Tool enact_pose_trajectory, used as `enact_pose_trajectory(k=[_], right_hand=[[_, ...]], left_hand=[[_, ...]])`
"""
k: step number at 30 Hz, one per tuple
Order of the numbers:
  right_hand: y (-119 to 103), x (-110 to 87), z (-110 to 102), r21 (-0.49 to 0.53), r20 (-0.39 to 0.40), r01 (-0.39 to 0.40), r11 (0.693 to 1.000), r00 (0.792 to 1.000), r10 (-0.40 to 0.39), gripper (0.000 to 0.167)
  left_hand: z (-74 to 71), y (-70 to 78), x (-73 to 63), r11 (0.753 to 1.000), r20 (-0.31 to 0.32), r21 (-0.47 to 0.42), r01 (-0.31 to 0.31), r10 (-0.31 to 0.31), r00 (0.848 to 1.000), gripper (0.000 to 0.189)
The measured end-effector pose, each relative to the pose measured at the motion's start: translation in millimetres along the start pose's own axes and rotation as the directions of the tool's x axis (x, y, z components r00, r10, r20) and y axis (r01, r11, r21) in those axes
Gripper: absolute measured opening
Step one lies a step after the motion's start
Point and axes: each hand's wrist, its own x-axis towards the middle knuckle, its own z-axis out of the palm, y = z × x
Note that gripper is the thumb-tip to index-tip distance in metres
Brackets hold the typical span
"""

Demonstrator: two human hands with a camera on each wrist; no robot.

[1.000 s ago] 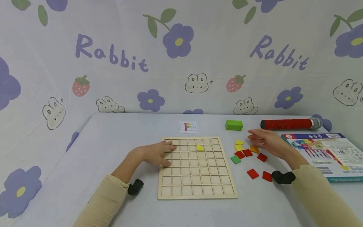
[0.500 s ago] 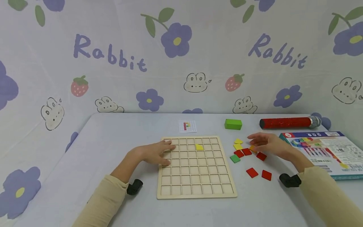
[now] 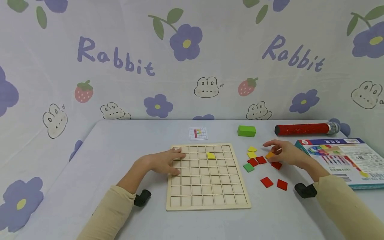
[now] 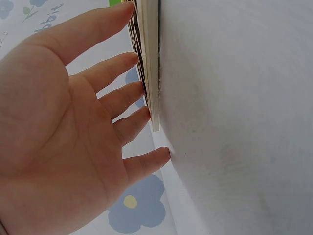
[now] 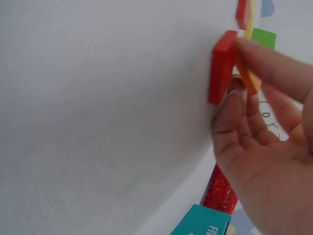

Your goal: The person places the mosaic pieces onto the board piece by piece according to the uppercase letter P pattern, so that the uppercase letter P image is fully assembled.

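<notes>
A thin orange tile is pinched between the thumb and fingers of the right hand, just above the white counter and close to a flat red square tile. A square, pale wooden grid board is touched along its left side by the left hand, whose fingers are spread. A yellow tile with one rounded corner is held in a compartment of the board's second row from the far edge. Between the board and the right hand, yellow tiles, more red tiles and a green square tile are scattered. Beyond the board, a small printed white card is seen lying flat; a bright green rectangular block is placed to its right.
</notes>
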Motion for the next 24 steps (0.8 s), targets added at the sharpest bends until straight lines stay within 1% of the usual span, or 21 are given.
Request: enact_pose_trajectory(k=[6, 10, 13, 15, 19, 24], right_hand=[[-0.9, -0.7, -2.6, 0.037, 0.008, -0.061, 0.997, 0.998, 0.06, 0.047], [-1.5, -1.0, -3.5, 0.091, -0.02, -0.075, 0.993, 0.997, 0.077, 0.044], [-5.4, -1.4, -4.8, 0.122, -0.045, -0.063, 0.991, 0.997, 0.069, 0.044], [-9.2, -1.5, -5.5, 0.135, -0.048, -0.055, 0.989, 0.997, 0.062, 0.045], [-19.6, -1.7, -5.3, 0.134, -0.03, -0.038, 0.99, 0.999, 0.043, 0.047], [-33.7, 0.3, -1.3, 0.163, -0.005, -0.028, 0.986, 1.0, 0.029, 0.045]], left_hand=[[-0.4, 0.3, -0.5, 1.0, -0.003, -0.004, 0.0, 0.0, 1.0, 0.067], [-0.5, 0.1, -0.5, 1.0, -0.004, -0.008, 0.006, -0.006, 1.0, 0.066], [-0.6, 0.1, -0.3, 1.0, -0.005, -0.006, 0.011, -0.011, 1.0, 0.066], [-0.7, 0.6, -0.6, 1.0, -0.005, -0.007, 0.013, -0.013, 1.0, 0.066], [-0.8, 2.1, -1.5, 1.0, -0.006, -0.01, 0.012, -0.012, 1.0, 0.065], [-0.5, 2.6, -1.7, 1.0, -0.008, -0.005, 0.014, -0.014, 1.0, 0.063]])
